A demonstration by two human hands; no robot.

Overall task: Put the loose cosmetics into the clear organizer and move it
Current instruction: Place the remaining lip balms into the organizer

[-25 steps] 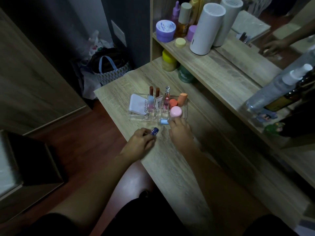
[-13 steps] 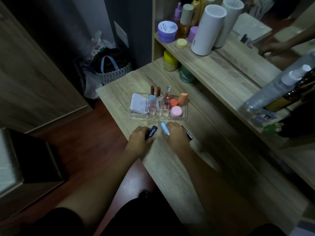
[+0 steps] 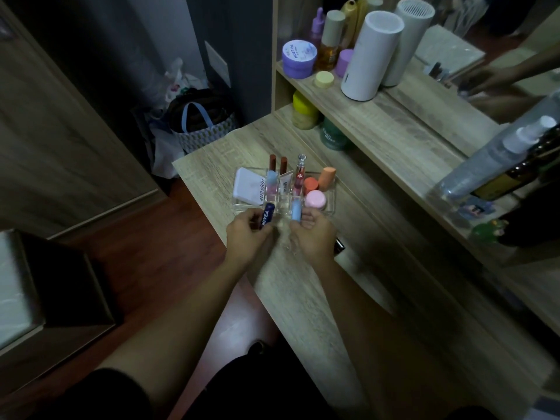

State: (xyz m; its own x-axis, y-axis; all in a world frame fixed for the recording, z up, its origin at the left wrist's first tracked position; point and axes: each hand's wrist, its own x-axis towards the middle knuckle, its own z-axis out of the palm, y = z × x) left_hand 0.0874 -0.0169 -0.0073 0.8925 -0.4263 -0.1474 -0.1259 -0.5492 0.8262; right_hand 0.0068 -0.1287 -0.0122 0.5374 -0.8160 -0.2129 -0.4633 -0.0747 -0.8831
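Your left hand (image 3: pixel 247 234) is closed around a dark blue cylindrical lip-balm stick (image 3: pixel 266 215) with white Nivea lettering, its glossy tube tilted up toward the near edge of the clear acrylic organizer (image 3: pixel 331 204). Just right of it, your right hand (image 3: pixel 313 234) pinches a pale blue smooth plastic tube (image 3: pixel 296 210) upright between thumb and fingers, its top at the organizer's front wall. Whether either stick touches the acrylic, you cannot tell.

That rectangular, hard-walled organizer sits on the light wood-grain desk (image 3: pixel 303 298), just beyond your fingertips. From its left: a flat white rounded-corner compact (image 3: pixel 248 186) leaning in the wide compartment, two slim brown-capped lip tubes (image 3: pixel 277 163) standing in the narrow cells, a pink gloss tube with a faceted clear cap (image 3: pixel 299 174), then a round pink jar (image 3: pixel 315 199) and a matte orange egg-shaped sponge (image 3: pixel 327 178) at the right end.

Beside your right wrist lies a small dark object (image 3: pixel 339 245), too dim to identify.
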